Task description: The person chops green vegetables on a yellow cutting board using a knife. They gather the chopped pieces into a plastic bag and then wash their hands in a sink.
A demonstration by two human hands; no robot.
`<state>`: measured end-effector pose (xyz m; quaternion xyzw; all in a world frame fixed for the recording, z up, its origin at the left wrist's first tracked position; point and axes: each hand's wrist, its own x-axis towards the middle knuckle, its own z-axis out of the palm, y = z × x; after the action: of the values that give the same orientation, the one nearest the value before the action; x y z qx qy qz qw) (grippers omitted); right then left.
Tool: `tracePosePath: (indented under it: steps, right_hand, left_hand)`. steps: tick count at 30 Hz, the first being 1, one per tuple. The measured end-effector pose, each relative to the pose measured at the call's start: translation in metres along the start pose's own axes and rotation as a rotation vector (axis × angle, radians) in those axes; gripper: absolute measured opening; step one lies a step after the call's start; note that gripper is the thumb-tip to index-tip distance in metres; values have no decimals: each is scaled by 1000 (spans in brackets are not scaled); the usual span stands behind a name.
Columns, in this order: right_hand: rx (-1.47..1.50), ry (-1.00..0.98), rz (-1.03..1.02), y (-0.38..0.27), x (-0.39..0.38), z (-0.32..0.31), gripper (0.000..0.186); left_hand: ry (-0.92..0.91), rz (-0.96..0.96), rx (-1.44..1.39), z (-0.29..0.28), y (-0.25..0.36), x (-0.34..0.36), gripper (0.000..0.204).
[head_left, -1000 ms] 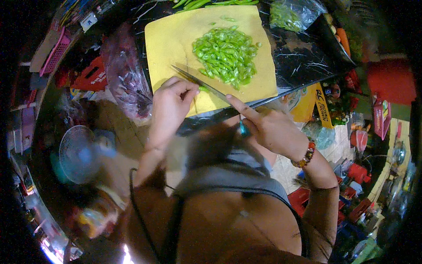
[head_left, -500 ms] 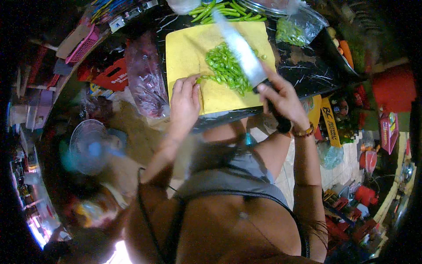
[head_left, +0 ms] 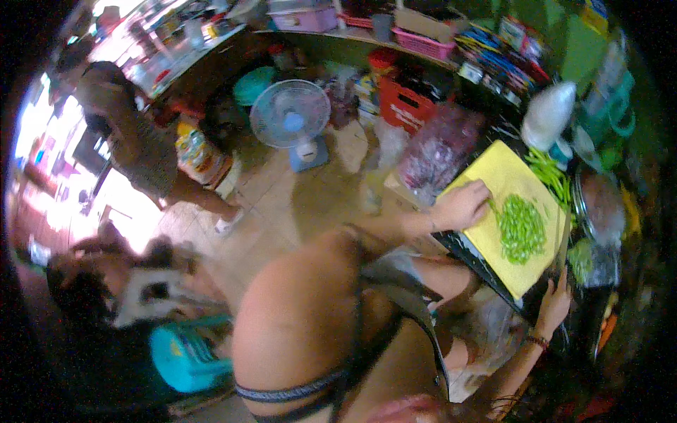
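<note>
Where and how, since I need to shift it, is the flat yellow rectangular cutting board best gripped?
Probably the near edge of the yellow board, from the person's side: that straight margin is bare right of the left hand, clear of the heaped sliced green peppers.

Beneath my left hand's fingers (head_left: pixel 482 191) spreads a black tabletop with white veining (head_left: pixel 471 259). Leftward of them I have beige floor tiles (head_left: pixel 271 222), then white glare (head_left: pixel 130 225) farthest left. Ahead of them stands a long shelf (head_left: pixel 352 37); ahead and rightward, a green wall (head_left: pixel 564 63).
</note>
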<state>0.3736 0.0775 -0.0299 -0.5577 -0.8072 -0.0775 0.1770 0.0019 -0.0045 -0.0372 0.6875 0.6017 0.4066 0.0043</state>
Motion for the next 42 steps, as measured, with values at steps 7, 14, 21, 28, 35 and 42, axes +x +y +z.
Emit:
tracePosePath:
  steps: [7, 14, 21, 28, 35, 42]
  right_hand:
    - [-244, 79, -143, 24, 16, -5, 52]
    - [-307, 176, -24, 8, -5, 25, 46]
    - [-134, 164, 59, 16, -5, 33, 44]
    - [-113, 171, 63, 54, -5, 58, 44]
    - [-123, 194, 92, 51, -3, 56, 55]
    - [-181, 173, 152, 69, -2, 62, 67]
  left_hand:
    - [15, 36, 21, 5, 2, 4, 27]
    - [18, 71, 69, 10, -5, 2, 25]
    - [50, 119, 48, 21, -19, 6, 21]
    - [5, 121, 83, 20, -15, 8, 23]
    - [-10, 144, 116, 18, -16, 6, 24]
    - [-38, 172, 98, 29, -24, 19, 25]
